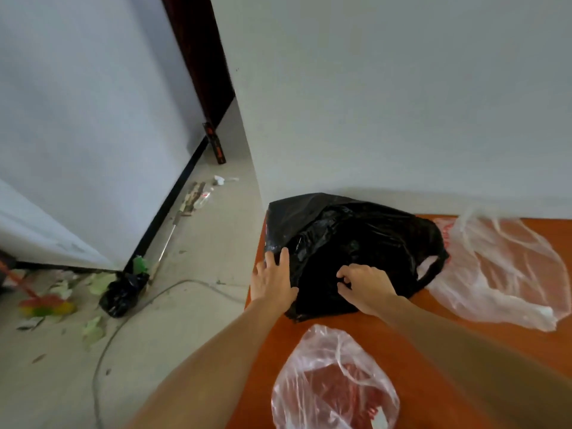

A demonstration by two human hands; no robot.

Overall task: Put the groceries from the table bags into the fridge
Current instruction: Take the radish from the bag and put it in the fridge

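Note:
A black plastic bag (349, 243) lies crumpled on the far left corner of the orange table (433, 329). My left hand (274, 278) rests flat on the bag's left side, fingers spread. My right hand (366, 284) pinches a fold of the bag's plastic near its front. A clear bag (328, 382) with red printing sits on the table close to me. Another clear bag (507, 267) lies flat to the right of the black one. What is inside the black bag is hidden. The white fridge (77, 134) stands on the left, across the floor.
The table's left edge runs beside bare floor. Near the fridge's base lie a small black bag (122, 294), scattered leaf scraps (99, 283), a colourful broom (43, 305) and a grey cable (123, 323). A white wall stands directly behind the table.

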